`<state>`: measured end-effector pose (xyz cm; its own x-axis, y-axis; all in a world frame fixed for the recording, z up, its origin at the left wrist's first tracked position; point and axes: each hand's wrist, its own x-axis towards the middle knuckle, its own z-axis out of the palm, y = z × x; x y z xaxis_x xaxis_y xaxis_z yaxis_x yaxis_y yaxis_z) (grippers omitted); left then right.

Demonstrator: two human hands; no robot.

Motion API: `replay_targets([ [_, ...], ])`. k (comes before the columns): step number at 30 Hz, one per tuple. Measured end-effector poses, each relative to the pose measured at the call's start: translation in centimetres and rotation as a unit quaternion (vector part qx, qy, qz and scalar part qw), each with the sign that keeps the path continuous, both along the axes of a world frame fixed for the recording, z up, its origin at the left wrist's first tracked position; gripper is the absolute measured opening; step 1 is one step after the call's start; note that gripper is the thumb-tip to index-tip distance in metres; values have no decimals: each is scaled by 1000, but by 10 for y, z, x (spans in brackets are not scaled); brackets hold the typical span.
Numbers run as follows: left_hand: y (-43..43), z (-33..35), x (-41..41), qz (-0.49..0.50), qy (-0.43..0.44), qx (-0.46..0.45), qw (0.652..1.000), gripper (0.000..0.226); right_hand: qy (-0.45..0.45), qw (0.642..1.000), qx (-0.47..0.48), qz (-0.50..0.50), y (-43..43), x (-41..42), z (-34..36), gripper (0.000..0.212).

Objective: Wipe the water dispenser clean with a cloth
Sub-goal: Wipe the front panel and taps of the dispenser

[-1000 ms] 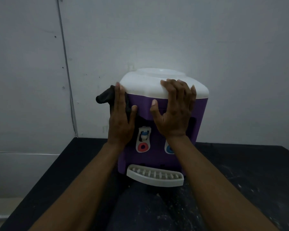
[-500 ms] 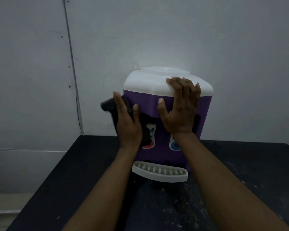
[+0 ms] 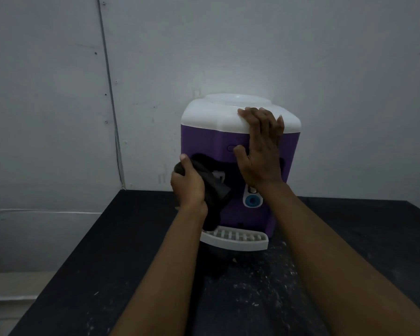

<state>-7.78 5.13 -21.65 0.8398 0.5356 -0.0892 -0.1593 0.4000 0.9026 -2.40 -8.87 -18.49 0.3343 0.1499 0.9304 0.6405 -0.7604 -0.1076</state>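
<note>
A purple water dispenser [image 3: 211, 144] with a white top [image 3: 214, 115] stands on a black table [image 3: 112, 251] against the wall. My left hand [image 3: 188, 187] grips a dark cloth [image 3: 216, 195] pressed on the dispenser's lower left front, over the left tap. The cloth hangs down to the white drip tray [image 3: 238, 240]. My right hand [image 3: 262, 151] lies flat on the upper right front, fingers over the white top's edge. A blue tap button [image 3: 252, 200] shows below my right wrist.
A grey wall [image 3: 301, 57] rises right behind the dispenser, with a vertical seam [image 3: 109, 93] at the left. The table top carries pale specks [image 3: 264, 294] in front of the tray. The table's left edge [image 3: 66, 263] drops to a lighter floor.
My left hand slid down the dispenser's left front with the cloth, from the top edge to the tap area. My right hand stayed on the upper right front.
</note>
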Motion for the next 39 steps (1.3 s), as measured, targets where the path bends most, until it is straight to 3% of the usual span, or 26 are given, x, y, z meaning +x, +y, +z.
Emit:
replay_targets([
  [3, -1, 8, -7, -119, 9, -205, 972, 25, 17, 1000, -7, 8, -2, -4, 2, 71],
  [5, -5, 10, -10, -110, -2, -245, 963, 14, 28, 999, -11, 13, -4, -6, 3, 72],
  [10, -15, 11, -9, -21, 5, -257, 966, 33, 52, 998, -17, 24, -7, -10, 5, 72],
  [20, -40, 27, -1, -3, 27, -282, 959, 53, 58, 997, -30, 28, -13, -11, 6, 75],
  [26, -31, 18, 2, 6, 28, -229, 973, 36, 55, 998, -30, 31, -14, -9, 5, 75],
  [33, -24, 15, 2, 8, 52, -242, 969, 41, 49, 998, -30, 37, -14, -7, 4, 75],
  [37, -26, 14, -4, 6, -4, -281, 960, 21, 43, 998, -22, 40, -13, -5, 3, 74],
  [39, -30, 11, -6, 10, -36, -262, 964, 26, 39, 998, -19, 41, -12, -5, 2, 73],
])
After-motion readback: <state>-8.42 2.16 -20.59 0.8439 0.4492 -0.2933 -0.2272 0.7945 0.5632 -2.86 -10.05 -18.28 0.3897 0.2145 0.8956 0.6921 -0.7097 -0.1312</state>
